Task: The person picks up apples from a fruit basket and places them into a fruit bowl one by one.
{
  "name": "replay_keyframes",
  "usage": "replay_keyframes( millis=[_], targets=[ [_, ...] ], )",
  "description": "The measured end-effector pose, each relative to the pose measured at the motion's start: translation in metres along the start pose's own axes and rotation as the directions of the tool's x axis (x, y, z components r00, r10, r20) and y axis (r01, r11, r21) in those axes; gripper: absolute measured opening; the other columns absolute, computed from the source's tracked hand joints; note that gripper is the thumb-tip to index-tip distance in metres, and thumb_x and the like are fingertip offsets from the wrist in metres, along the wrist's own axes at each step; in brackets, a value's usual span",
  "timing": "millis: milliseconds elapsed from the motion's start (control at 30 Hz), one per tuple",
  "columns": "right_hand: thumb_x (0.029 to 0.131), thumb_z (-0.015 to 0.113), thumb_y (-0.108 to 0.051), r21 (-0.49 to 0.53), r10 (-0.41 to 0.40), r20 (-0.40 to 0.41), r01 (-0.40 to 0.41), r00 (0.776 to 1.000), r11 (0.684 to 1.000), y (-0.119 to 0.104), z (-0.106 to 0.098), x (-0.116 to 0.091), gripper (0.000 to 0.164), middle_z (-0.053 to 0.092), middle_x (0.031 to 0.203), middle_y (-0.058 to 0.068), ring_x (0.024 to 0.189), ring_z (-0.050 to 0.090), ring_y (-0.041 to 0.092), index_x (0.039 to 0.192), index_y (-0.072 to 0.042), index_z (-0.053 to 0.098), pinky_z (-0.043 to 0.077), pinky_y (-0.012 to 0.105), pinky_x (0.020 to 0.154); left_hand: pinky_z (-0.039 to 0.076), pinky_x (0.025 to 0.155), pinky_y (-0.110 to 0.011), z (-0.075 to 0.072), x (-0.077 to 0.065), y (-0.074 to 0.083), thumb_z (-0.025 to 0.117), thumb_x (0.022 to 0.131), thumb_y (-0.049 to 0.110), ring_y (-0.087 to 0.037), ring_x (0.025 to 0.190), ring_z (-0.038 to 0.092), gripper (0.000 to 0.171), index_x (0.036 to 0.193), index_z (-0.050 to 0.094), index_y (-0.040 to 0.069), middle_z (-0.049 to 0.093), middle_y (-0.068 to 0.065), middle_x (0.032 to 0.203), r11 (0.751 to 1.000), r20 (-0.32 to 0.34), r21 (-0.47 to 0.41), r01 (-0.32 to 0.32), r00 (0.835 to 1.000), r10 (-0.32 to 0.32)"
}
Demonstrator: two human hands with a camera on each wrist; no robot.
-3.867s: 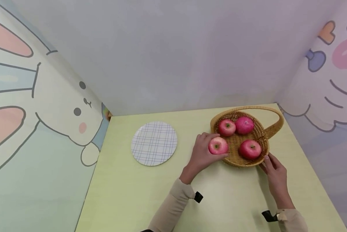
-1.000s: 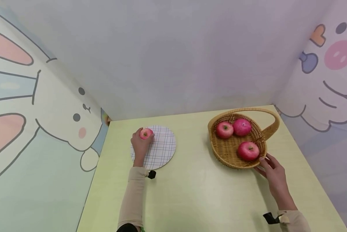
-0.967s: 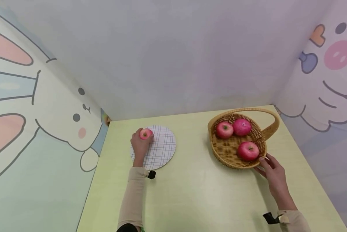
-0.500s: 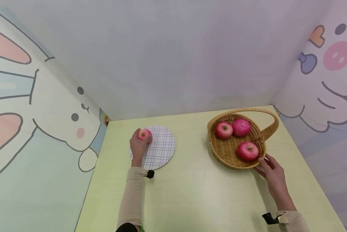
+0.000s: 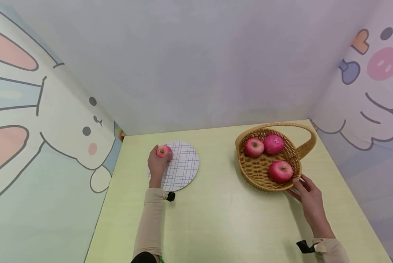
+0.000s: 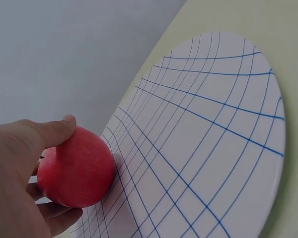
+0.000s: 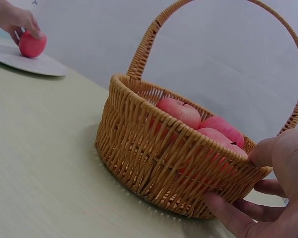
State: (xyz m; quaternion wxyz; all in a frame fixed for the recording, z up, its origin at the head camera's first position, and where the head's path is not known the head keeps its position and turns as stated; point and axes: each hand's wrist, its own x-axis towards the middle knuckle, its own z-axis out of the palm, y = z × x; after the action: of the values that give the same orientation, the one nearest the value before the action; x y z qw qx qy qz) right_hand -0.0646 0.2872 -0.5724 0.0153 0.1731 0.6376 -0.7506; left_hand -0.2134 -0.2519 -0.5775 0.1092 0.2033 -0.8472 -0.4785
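Note:
My left hand (image 5: pixel 156 166) holds a pinkish-red apple (image 5: pixel 164 151) at the left part of a round white plate (image 5: pixel 184 166) with blue grid lines. In the left wrist view the thumb lies over the top of the apple (image 6: pixel 82 171) and the fingers curl beneath it, right at the plate's surface. At the right, my right hand (image 5: pixel 312 202) grips the near right rim of a wicker basket (image 5: pixel 257 176). Its thumb is at the rim and its fingers touch the outer wall, as the right wrist view shows. Inside the basket are three red apples (image 5: pixel 281 171).
The basket's tall arched handle (image 5: pixel 309 144) leans toward the right in the head view. Plate and basket stand apart on a pale yellow-green table (image 5: pixel 216 212). A grey wall (image 5: pixel 212 73) rises behind, with cartoon-printed side walls left and right.
Since the earliest frame, my left hand has carried the apple left from the basket to the plate. Over the last second, both hands have barely moved; the right stays on the basket.

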Motion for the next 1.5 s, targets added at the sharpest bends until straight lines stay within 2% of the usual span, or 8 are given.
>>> replay_keyframes(
  millis=[333, 500, 733, 1000, 1133, 1300, 1400, 1500],
  targets=[
    [0.104, 0.063, -0.029, -0.001, -0.002, -0.006, 0.002, 1.0, 1.0, 0.002, 0.0, 0.002, 0.076, 0.057, 0.117, -0.017, 0.095, 0.07, -0.005, 0.165, -0.002, 0.025, 0.062, 0.02, 0.08, 0.037, 0.124, -0.054, -0.001, 0.007, -0.002, 0.072, 0.097, 0.025, -0.04, 0.148, 0.043, 0.079, 0.162, 0.033, 0.006, 0.04, -0.022, 0.162, 0.998, 0.085, 0.066, -0.019, 0.996, 0.014],
    [0.104, 0.064, -0.027, 0.016, -0.009, -0.003, 0.009, 1.0, 1.0, 0.002, -0.002, 0.003, 0.076, 0.057, 0.118, -0.016, 0.094, 0.071, -0.005, 0.164, -0.001, 0.025, 0.063, 0.021, 0.079, 0.036, 0.125, -0.054, -0.001, 0.007, -0.003, 0.073, 0.096, 0.023, -0.04, 0.149, 0.041, 0.082, 0.164, 0.028, 0.008, 0.036, -0.021, 0.164, 0.998, 0.112, 0.063, -0.016, 0.994, 0.009],
    [0.104, 0.064, -0.03, -0.013, 0.004, -0.014, -0.005, 1.0, 1.0, 0.003, -0.002, 0.002, 0.078, 0.056, 0.117, -0.017, 0.094, 0.07, -0.006, 0.164, -0.002, 0.025, 0.062, 0.02, 0.079, 0.038, 0.124, -0.055, 0.0, 0.006, -0.008, 0.075, 0.095, 0.024, -0.04, 0.149, 0.039, 0.088, 0.165, 0.023, 0.009, 0.034, -0.02, 0.165, 0.998, 0.125, 0.06, -0.025, 0.992, 0.017],
    [0.104, 0.064, -0.025, 0.03, -0.032, 0.003, 0.032, 0.999, 0.999, 0.002, -0.001, 0.002, 0.074, 0.059, 0.117, -0.019, 0.095, 0.071, -0.004, 0.164, -0.001, 0.026, 0.063, 0.021, 0.08, 0.04, 0.122, -0.056, 0.0, 0.008, -0.011, 0.076, 0.094, 0.023, -0.041, 0.148, 0.04, 0.091, 0.165, 0.021, 0.01, 0.034, -0.021, 0.164, 0.998, 0.131, 0.05, -0.035, 0.991, 0.028],
    [0.104, 0.064, -0.026, 0.016, -0.018, 0.001, 0.018, 1.0, 1.0, 0.001, -0.002, 0.003, 0.076, 0.058, 0.117, -0.019, 0.095, 0.071, -0.004, 0.164, -0.001, 0.024, 0.062, 0.021, 0.08, 0.041, 0.12, -0.06, 0.001, 0.008, -0.011, 0.077, 0.092, 0.027, -0.044, 0.147, 0.039, 0.094, 0.165, 0.021, 0.01, 0.035, -0.023, 0.162, 0.993, 0.1, 0.11, -0.048, 0.994, 0.037],
    [0.104, 0.063, -0.029, -0.007, -0.002, -0.009, 0.002, 1.0, 1.0, 0.001, -0.001, 0.002, 0.078, 0.058, 0.116, -0.018, 0.095, 0.07, -0.006, 0.165, -0.002, 0.023, 0.062, 0.019, 0.079, 0.034, 0.116, -0.07, 0.0, 0.003, -0.007, 0.079, 0.087, 0.036, -0.045, 0.149, 0.031, 0.099, 0.165, 0.023, 0.014, 0.034, -0.023, 0.162, 0.977, 0.0, 0.203, -0.06, 0.998, 0.061],
    [0.105, 0.063, -0.029, -0.005, -0.002, -0.008, 0.001, 1.0, 1.0, 0.0, -0.001, 0.002, 0.078, 0.058, 0.116, -0.017, 0.095, 0.07, -0.005, 0.165, -0.002, 0.022, 0.062, 0.02, 0.08, 0.03, 0.116, -0.07, 0.0, -0.002, -0.005, 0.081, 0.086, 0.038, -0.042, 0.151, 0.028, 0.098, 0.164, 0.026, 0.016, 0.035, -0.02, 0.163, 0.973, -0.063, 0.211, -0.089, 0.993, 0.104],
    [0.104, 0.063, -0.031, -0.014, 0.009, -0.009, -0.009, 1.0, 1.0, 0.0, 0.0, 0.002, 0.079, 0.057, 0.117, -0.017, 0.096, 0.07, -0.006, 0.165, -0.002, 0.022, 0.062, 0.019, 0.08, 0.031, 0.116, -0.067, 0.001, -0.009, -0.002, 0.082, 0.086, 0.036, -0.039, 0.152, 0.029, 0.095, 0.163, 0.029, 0.017, 0.037, -0.017, 0.163, 0.968, -0.105, 0.219, -0.123, 0.983, 0.149]
  ],
)
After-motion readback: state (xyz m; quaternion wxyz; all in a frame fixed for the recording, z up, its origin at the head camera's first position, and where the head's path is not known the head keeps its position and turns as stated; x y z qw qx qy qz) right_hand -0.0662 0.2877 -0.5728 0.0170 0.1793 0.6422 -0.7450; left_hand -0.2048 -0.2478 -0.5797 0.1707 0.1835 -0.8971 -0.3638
